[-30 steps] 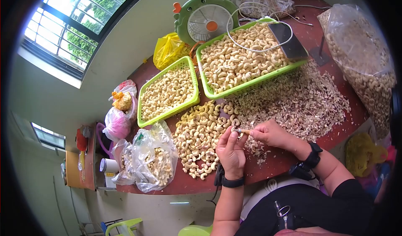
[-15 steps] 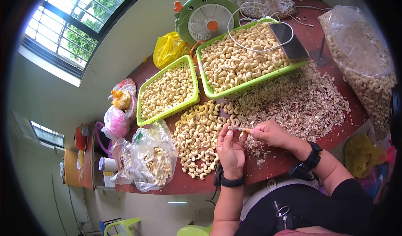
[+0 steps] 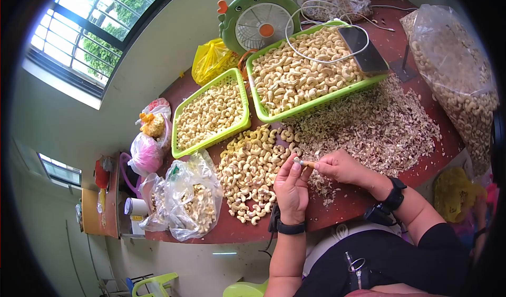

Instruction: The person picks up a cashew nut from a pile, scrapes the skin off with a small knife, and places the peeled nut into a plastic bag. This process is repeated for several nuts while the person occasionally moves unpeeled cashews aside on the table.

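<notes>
At nine o'clock on the dark red bench [image 3: 363, 202] sit knotted pink and white plastic bags [image 3: 149, 154]. Just beside them, lower down, a clear plastic bag of cashew nuts [image 3: 190, 199] lies open. Above it rests a small green plastic basket of pale cashews [image 3: 211, 115]. A yellow plastic bag [image 3: 211, 61] sits at eleven o'clock. Near the middle, a loose pile of cashew nuts [image 3: 250, 173] is spread out.

At six o'clock the left hand [image 3: 291, 187] is up, with its fingers closed around a small cashew nut [image 3: 298, 161]. This nut is above the edge of the loose pile. The right hand [image 3: 340, 168] is closed on a small tool with an orange-brown handle [image 3: 309, 164], and its tip touches the nut. Both wrists wear black bands.

At twelve o'clock stands a green round fan [image 3: 259, 25]. Below it is a big green plastic basket of cashews [image 3: 308, 75], with a white cable [image 3: 316, 39] and a dark phone [image 3: 366, 52] on top. A heap of thin brown nut skins [image 3: 379, 125] lies at three o'clock. A big clear bag of cashews [image 3: 456, 81] sits far right.
</notes>
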A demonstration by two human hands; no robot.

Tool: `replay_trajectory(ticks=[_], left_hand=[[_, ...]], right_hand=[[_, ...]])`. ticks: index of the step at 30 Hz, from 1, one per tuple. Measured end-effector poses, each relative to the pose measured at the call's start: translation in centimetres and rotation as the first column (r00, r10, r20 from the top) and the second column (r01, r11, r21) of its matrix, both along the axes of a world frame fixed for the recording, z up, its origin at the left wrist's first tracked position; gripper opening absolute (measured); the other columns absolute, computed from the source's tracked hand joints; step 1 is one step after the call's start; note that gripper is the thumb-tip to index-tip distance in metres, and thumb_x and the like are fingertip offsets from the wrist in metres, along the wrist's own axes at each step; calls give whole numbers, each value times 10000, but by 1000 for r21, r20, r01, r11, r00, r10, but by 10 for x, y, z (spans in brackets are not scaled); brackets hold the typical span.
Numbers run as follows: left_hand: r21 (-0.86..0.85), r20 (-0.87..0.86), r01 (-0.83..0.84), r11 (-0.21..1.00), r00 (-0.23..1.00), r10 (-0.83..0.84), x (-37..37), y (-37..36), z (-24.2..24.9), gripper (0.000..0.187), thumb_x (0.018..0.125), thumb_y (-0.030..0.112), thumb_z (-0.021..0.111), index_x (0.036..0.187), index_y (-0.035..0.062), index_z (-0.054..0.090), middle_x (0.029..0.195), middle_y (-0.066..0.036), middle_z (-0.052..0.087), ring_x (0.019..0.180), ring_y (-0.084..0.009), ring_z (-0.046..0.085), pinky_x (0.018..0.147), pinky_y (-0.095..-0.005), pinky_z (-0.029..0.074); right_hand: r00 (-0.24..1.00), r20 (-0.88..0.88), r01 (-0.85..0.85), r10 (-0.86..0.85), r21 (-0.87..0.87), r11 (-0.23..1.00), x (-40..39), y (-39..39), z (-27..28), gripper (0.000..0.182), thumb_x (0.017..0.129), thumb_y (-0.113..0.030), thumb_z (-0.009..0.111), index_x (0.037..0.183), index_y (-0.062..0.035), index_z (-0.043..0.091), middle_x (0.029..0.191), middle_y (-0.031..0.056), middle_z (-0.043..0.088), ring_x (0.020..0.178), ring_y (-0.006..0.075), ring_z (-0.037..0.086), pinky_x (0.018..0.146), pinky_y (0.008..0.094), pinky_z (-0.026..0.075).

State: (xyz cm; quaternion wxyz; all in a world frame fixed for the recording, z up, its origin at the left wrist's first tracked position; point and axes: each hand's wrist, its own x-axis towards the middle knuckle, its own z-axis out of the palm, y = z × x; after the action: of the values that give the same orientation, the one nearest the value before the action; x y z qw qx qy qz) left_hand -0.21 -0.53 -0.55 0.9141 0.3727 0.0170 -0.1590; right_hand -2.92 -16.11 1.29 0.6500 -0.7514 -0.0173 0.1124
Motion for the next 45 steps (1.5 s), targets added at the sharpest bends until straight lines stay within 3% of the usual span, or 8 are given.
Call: replay_trajectory(ticks=[21,26,33,39,40,41,43,45], left_hand=[[-43,-23,-46,998,999,45,-1,0,3,150,840,72,490,967,23,552,854,-68,608,785,-172,593,736,-336,508],[-52,6,-91,995,996,91,-2,-4,0,164,837,59,494,986,1,529,884,-87,590,812,-178,582,758,-369,506],[-87,14,-55,995,998,57,-11,-8,7,161,848,82,473,974,1,531,877,-102,591,830,-194,580,800,-393,486],[-102,-20,-95,990,995,93,-10,7,29,198,839,63,450,1029,37,502,905,-80,579,805,-184,576,786,-374,487],[-48,29,-155,987,987,157,-13,7,39,211,849,66,431,1051,46,488,898,-80,565,761,-165,563,701,-341,517],[-46,33,-166,985,985,167,-17,8,46,211,849,66,431,1051,46,488,898,-80,565,761,-165,563,701,-341,517],[151,471,-545,825,773,425,-25,13,56,218,868,92,406,1071,39,468,845,-74,557,710,-142,547,610,-316,528],[27,664,-675,737,564,492,-29,26,68,218,880,94,384,1077,30,452,810,-106,543,659,-146,523,561,-345,525]], right_hand=[[1000,-9,14,-13,25,1000,0,1,-1,347,830,-307,513,657,-11,570,499,18,485,457,72,485,431,233,395],[992,100,93,-80,-130,987,1,1,-5,337,807,-301,537,657,-1,569,470,37,462,439,79,444,419,260,357],[967,196,198,-166,-161,967,4,-3,-11,352,806,-323,524,667,-2,565,478,64,456,449,97,388,426,285,340],[983,147,128,-110,-119,985,2,-4,-9,341,817,-289,508,641,2,543,477,59,431,449,100,361,432,293,325],[983,150,123,-105,-117,986,2,-4,-7,343,818,-282,508,630,4,531,471,53,419,446,97,351,428,289,315],[984,153,113,-95,-114,987,1,-5,-4,343,818,-282,508,630,4,531,471,53,419,446,97,351,428,289,315],[984,144,123,-106,-114,986,-1,-6,0,345,820,-278,505,624,5,524,467,47,413,445,94,350,425,283,311],[982,152,129,-113,-99,987,-1,-6,-2,350,822,-275,501,614,5,513,464,40,404,444,90,350,423,280,307]])
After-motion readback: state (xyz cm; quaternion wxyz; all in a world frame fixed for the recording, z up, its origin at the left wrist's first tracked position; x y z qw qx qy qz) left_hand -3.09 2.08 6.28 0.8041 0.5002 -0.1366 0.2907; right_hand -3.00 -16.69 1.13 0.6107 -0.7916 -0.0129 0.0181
